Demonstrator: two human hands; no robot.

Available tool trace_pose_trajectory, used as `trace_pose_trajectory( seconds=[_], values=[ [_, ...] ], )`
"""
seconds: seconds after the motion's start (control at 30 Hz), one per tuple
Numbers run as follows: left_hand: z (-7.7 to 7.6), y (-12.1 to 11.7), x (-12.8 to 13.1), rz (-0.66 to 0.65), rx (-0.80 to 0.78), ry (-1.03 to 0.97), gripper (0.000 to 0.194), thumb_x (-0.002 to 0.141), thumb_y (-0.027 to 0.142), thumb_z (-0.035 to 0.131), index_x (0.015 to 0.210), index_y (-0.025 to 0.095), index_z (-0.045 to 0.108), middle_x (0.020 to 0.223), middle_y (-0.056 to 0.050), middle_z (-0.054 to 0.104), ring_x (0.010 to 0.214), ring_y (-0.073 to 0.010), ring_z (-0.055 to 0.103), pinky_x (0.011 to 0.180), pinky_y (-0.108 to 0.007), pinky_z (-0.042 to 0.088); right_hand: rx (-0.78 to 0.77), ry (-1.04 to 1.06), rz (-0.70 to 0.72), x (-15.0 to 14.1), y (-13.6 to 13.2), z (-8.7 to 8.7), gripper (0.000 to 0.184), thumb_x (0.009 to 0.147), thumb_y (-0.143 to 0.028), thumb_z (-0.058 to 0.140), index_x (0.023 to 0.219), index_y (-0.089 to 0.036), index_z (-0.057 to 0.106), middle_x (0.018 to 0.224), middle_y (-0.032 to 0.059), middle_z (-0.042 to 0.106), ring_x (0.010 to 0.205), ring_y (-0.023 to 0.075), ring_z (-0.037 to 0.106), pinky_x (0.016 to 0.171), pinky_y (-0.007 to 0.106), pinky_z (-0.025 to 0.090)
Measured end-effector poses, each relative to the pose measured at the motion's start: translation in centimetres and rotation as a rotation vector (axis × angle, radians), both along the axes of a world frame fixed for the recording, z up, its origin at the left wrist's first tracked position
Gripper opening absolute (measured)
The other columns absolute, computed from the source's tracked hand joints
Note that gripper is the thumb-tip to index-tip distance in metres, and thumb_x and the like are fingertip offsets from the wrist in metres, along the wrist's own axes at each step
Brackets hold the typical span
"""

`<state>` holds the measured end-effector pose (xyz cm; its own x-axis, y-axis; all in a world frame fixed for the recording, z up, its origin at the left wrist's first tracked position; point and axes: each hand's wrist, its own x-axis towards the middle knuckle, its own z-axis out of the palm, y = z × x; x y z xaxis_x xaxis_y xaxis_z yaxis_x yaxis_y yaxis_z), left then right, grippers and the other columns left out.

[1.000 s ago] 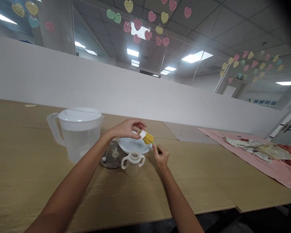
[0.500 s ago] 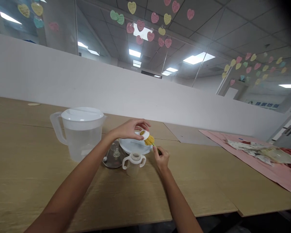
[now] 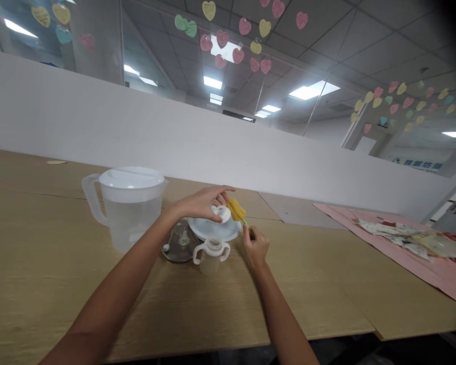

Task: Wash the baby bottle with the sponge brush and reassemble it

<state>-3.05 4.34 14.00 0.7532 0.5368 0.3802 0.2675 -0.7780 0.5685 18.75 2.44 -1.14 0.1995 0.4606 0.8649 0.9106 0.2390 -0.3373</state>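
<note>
Holding bottle brush by its green stem: right hand, fingers closed; long axis slanting up-left, yellow sponge tip pointing away, above white plate. Left hand: fingers spread, thumb against white ring, grip unclear. On desk: two-handled cup, lidded jug, pink cloth.

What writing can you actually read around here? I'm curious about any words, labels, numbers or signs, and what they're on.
Blue lettering on the glass partition: Chinese characters, too blurred to quote.
Paper hearts: faint marks, too small to read.
Printed packets on the pink cloth: print too small to read.
No readable marks on the sponge bottle brush, white cap or plastic jug.
</note>
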Motion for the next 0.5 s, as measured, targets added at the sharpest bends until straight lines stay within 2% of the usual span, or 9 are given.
trace_pose_trajectory(
  seconds=[0.07, 0.13, 0.23, 0.33, 0.4, 0.5],
  values=[
    [0.5, -0.7, -0.2, 0.052, 0.008, 0.04, 0.075, 0.058, 0.024, 0.066, 0.125, 0.023, 0.033, 0.104, -0.005, 0.054, 0.089, -0.0153, 0.054, 0.074, -0.025, 0.044, -0.002, 0.024, -0.075, 0.1, 0.1, 0.1, 0.04, 0.083, -0.039, 0.039, 0.053, -0.016, 0.048, 0.046, -0.0034, 0.04, 0.044, 0.007, 0.032, 0.047, 0.02, 0.022],
    [0.9, -1.0, -0.7, 0.184, 0.053, 0.162, 0.064, 0.057, 0.026, 0.066, 0.117, 0.022, 0.043, 0.098, -0.004, 0.057, 0.084, -0.0161, 0.055, 0.069, -0.023, 0.043, 0.011, 0.051, -0.118, 0.2, 0.2, 0.2, 0.041, 0.084, -0.04, 0.039, 0.052, -0.015, 0.047, 0.045, -0.0035, 0.04, 0.044, 0.0069, 0.032, 0.047, 0.02, 0.022],
    [0.8, -0.7, -1.1, 0.437, 0.096, 0.485, 0.05, 0.054, 0.026, 0.067, 0.102, 0.018, 0.054, 0.095, -0.005, 0.06, 0.082, -0.0187, 0.057, 0.065, -0.023, 0.042, 0.02, 0.057, -0.134, 0.2, 0.2, 0.2, 0.042, 0.084, -0.041, 0.038, 0.052, -0.015, 0.046, 0.045, -0.0038, 0.039, 0.044, 0.0068, 0.031, 0.047, 0.02, 0.021],
    [0.3, 0.3, -0.8, 0.664, 0.011, 0.785, 0.054, 0.05, 0.025, 0.071, 0.102, 0.016, 0.056, 0.106, -0.012, 0.059, 0.086, -0.0241, 0.058, 0.064, -0.026, 0.044, 0.004, 0.04, -0.116, 0.1, 0.2, 0.2, 0.042, 0.084, -0.041, 0.037, 0.052, -0.015, 0.047, 0.045, -0.004, 0.039, 0.044, 0.0067, 0.031, 0.047, 0.02, 0.021],
    [-0.1, 1.0, -0.5, 0.714, -0.096, 0.906, 0.054, 0.05, 0.024, 0.073, 0.1, 0.014, 0.058, 0.105, -0.014, 0.06, 0.082, -0.0251, 0.06, 0.063, -0.028, 0.046, 0.0, 0.045, -0.11, 0.1, 0.2, 0.2, 0.042, 0.084, -0.041, 0.037, 0.052, -0.015, 0.047, 0.045, -0.0042, 0.039, 0.044, 0.0064, 0.031, 0.047, 0.02, 0.021],
    [-0.8, 2.1, -0.3, 0.696, -0.189, 0.986, 0.036, 0.05, 0.022, 0.072, 0.083, 0.011, 0.064, 0.085, -0.012, 0.066, 0.073, -0.0235, 0.062, 0.063, -0.029, 0.047, -0.004, 0.044, -0.111, 0.2, 0.2, 0.1, 0.042, 0.084, -0.041, 0.037, 0.052, -0.015, 0.047, 0.045, -0.0041, 0.04, 0.043, 0.0062, 0.031, 0.047, 0.02, 0.021]
  ],
)
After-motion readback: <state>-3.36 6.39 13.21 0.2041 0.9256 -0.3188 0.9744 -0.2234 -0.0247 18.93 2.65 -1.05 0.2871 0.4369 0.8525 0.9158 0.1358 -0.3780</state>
